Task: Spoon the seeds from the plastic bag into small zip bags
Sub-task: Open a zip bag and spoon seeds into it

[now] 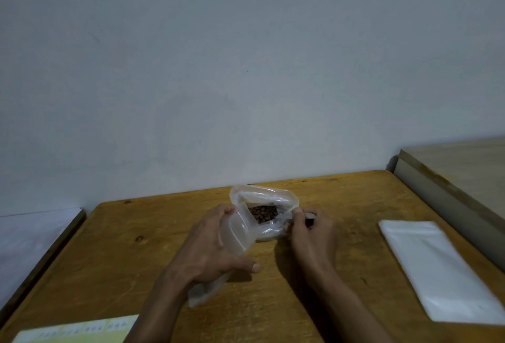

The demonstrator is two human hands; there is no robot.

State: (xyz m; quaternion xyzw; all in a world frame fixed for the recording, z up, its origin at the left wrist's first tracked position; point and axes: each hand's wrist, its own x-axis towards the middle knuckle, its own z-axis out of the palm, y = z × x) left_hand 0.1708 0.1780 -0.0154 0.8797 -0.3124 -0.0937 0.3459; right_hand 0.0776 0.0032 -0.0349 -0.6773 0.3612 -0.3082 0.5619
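Left hand (210,247) grips a zip bag (235,236), fingers curled round it. Right hand (311,233) pinches something dark at the rim of the seed bag (262,197), mid-table (328,274) near the wall (246,69). Seeds (263,212) show inside. Spare bags (437,266) lie right, near the edge; a sheet (82,331) sits at the near-left edge. Bare wood lies between.

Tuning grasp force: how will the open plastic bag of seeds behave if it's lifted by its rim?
Likely floppy: the plastic bag has thin, crumpled walls that already sag. The seeds sit low in it, so it would probably hang bottom-heavy. Its mouth gapes open, so tilting it may spill them.
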